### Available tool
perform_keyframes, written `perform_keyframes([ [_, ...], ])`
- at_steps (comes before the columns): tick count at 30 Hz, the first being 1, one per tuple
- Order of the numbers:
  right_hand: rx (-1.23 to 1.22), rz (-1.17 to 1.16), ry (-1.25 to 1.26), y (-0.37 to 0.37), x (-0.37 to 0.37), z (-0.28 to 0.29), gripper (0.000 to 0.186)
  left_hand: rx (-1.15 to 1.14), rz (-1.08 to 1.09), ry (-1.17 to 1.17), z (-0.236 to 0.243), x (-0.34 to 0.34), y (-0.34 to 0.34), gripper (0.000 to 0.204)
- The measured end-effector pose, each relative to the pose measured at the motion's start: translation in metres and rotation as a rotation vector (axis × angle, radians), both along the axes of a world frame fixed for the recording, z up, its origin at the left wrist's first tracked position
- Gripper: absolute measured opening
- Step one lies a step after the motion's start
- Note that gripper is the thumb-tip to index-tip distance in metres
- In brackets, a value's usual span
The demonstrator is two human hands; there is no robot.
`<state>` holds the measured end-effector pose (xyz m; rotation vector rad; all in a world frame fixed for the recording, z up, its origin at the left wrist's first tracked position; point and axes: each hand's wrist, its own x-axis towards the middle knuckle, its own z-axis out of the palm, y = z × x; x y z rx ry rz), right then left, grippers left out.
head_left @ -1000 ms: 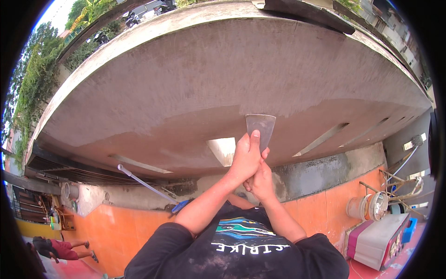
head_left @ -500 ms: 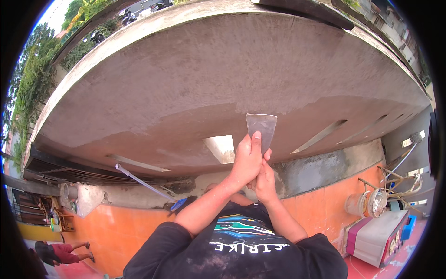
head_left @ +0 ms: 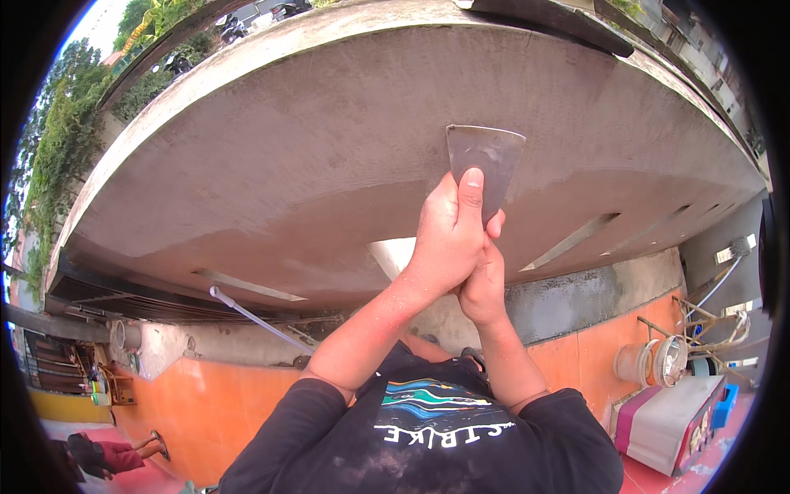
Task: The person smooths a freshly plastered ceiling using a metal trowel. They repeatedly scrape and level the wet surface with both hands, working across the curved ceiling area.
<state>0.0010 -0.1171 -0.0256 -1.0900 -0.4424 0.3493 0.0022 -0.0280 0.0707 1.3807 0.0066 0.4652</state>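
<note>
A wide putty knife [head_left: 496,160] with a flared grey metal blade points up and away from me, its far edge at the grey plastered wall [head_left: 329,123]. Whether that edge touches the wall is hard to tell. My left hand [head_left: 451,235] is closed on the knife, its thumb lying along the blade. Just below, my right hand [head_left: 484,288] is closed around the lower end, against the left hand. The handle is hidden inside my hands. The wall is paler above and darker brown below, with slot openings [head_left: 572,241] low down.
A long pole [head_left: 255,317] leans at the left, above orange flooring [head_left: 206,412]. Buckets [head_left: 638,362], a wooden frame and a grey box with a maroon stripe [head_left: 671,420] stand at the right. Another person [head_left: 115,453] is at the lower left.
Both hands have moved up the wall and slightly right with the putty knife, from the dark boundary into the paler area. The person at lower left has shifted posture.
</note>
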Motion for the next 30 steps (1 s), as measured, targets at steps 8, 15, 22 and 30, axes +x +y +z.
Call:
perform_keyframes([
  [8, -0.064, 0.054, 0.235, -0.022, -0.045, -0.042, 0.037, -0.168, -0.062, 0.447, -0.060, -0.030, -0.014, 0.040],
  [15, -0.047, 0.078, 0.202, -0.001, -0.035, -0.045, 0.042, -0.069, -0.050, 0.412, -0.055, -0.022, 0.002, 0.043],
  [22, 0.066, 0.042, -0.044, 0.017, -0.001, 0.017, 0.044, 0.008, -0.038, 0.077, 0.009, -0.007, 0.019, 0.044],
  [30, -0.039, 0.078, 0.155, -0.025, -0.044, -0.027, 0.029, -0.167, -0.146, 0.381, -0.056, -0.039, -0.012, 0.047],
])
